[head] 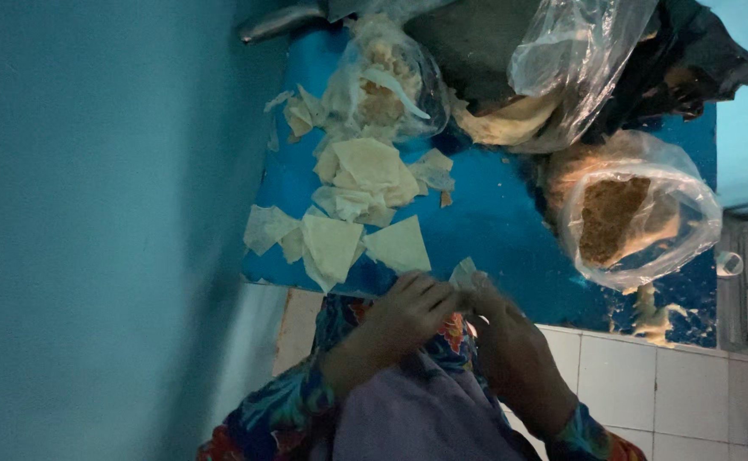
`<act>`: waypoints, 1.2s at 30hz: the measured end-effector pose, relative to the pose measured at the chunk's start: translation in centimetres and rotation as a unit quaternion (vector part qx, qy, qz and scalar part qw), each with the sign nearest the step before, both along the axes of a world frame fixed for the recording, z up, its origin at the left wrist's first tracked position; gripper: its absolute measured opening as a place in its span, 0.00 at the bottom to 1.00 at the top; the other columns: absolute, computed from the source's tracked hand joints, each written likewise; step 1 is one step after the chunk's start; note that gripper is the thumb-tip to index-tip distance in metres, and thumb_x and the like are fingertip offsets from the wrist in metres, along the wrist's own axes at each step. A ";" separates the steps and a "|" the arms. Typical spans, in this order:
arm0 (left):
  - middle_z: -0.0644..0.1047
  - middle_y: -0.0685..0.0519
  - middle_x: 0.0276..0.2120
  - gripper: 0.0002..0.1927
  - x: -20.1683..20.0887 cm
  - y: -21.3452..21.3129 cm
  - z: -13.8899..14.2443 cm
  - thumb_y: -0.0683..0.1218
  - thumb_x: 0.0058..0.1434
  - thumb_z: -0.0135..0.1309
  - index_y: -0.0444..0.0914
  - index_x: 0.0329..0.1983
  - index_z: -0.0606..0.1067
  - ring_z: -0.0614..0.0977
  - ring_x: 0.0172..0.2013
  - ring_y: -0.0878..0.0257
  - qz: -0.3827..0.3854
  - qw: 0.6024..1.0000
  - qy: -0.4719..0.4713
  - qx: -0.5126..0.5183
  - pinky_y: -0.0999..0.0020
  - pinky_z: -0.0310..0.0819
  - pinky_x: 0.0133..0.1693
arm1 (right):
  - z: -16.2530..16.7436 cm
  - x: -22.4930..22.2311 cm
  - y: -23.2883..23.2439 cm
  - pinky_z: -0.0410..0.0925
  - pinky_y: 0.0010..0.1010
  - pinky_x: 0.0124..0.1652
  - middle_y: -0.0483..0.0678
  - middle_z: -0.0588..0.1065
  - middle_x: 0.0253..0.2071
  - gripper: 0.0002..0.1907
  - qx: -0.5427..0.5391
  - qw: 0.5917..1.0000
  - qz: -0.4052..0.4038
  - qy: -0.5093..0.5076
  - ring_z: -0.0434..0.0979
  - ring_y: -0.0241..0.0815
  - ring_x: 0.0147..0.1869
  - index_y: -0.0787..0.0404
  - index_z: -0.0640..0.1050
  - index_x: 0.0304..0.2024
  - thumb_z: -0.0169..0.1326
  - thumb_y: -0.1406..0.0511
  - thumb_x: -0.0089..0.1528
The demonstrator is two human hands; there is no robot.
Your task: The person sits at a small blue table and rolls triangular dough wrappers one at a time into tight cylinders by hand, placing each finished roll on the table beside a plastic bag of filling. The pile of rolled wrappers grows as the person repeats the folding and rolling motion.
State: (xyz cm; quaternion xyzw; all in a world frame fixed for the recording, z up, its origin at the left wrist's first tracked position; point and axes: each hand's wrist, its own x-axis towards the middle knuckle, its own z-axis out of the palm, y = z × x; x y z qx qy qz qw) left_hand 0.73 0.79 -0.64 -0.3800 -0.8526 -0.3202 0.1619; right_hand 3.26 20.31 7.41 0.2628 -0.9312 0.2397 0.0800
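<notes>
My left hand [404,312] and my right hand [506,329] meet at the near edge of a blue table [493,218], fingertips together on a small pale piece of pastry sheet [462,273]. Both hands pinch it between them. Just beyond my left hand lie several pale folded triangular pastry pieces [333,243], with a looser heap of pastry sheets [369,175] further back. A clear plastic bag of brown crumbly filling [617,218] lies to the right of my hands on the table.
A clear bag with pale scraps [387,81] stands at the back of the table. Another clear bag [566,51] and dark cloth [689,60] lie at the back right. A blue wall [92,213] is on the left, white floor tiles [647,384] below right.
</notes>
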 end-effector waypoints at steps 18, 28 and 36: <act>0.76 0.46 0.37 0.09 -1.6 0.6 2.1 0.40 0.64 0.56 0.31 0.45 0.77 0.79 0.43 0.53 0.016 0.985 0.121 -0.119 0.49 0.68 0.65 | -3.3 -2.3 1.2 0.76 0.36 0.35 0.55 0.80 0.42 0.16 0.031 0.993 -0.070 -0.087 0.84 0.51 0.37 0.57 0.71 0.51 0.59 0.70 0.61; 0.76 0.45 0.35 0.12 -4.3 1.7 2.5 0.42 0.49 0.55 0.35 0.37 0.78 0.78 0.41 0.49 0.036 0.998 -0.022 -0.054 0.48 0.70 0.48 | -1.9 -3.3 1.5 0.75 0.40 0.37 0.54 0.79 0.42 0.19 -0.090 0.979 -0.078 -0.163 0.83 0.53 0.41 0.58 0.70 0.55 0.57 0.72 0.62; 0.77 0.47 0.32 0.08 -5.1 1.7 1.6 0.42 0.59 0.57 0.36 0.41 0.78 0.79 0.38 0.50 0.010 0.996 -0.019 -0.090 0.53 0.71 0.45 | -1.5 -4.1 1.3 0.74 0.38 0.40 0.56 0.78 0.46 0.26 -0.070 0.993 -0.025 -0.091 0.82 0.54 0.44 0.63 0.68 0.61 0.55 0.74 0.60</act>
